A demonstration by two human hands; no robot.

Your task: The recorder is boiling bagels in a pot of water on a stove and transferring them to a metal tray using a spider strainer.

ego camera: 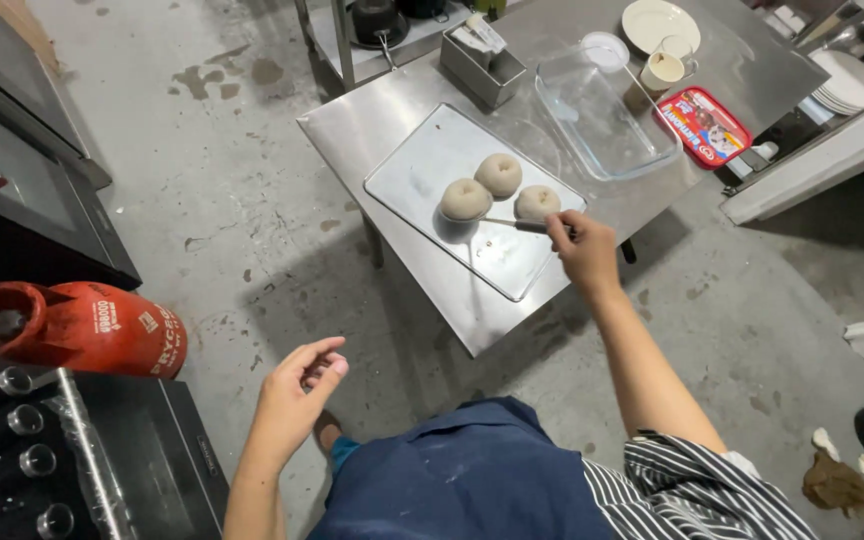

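Beside 3 dough rings (497,189), right hand (584,250) grips spoon (512,224).

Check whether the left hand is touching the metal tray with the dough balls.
Apart. The head view shows the left hand open in mid-air over the floor, well short of the table, while the metal tray lies on the tabletop.

The person wears a dark navy apron (472,470) over the front of the body; its cloth is creased and carries faint pale dusty smudges. At four o'clock from the apron shows a short-sleeved shirt (692,490) striped black and white in thin lines. Both forearms are bare to the wrists, and the left hand (297,395) and right hand (584,250) are ungloved.
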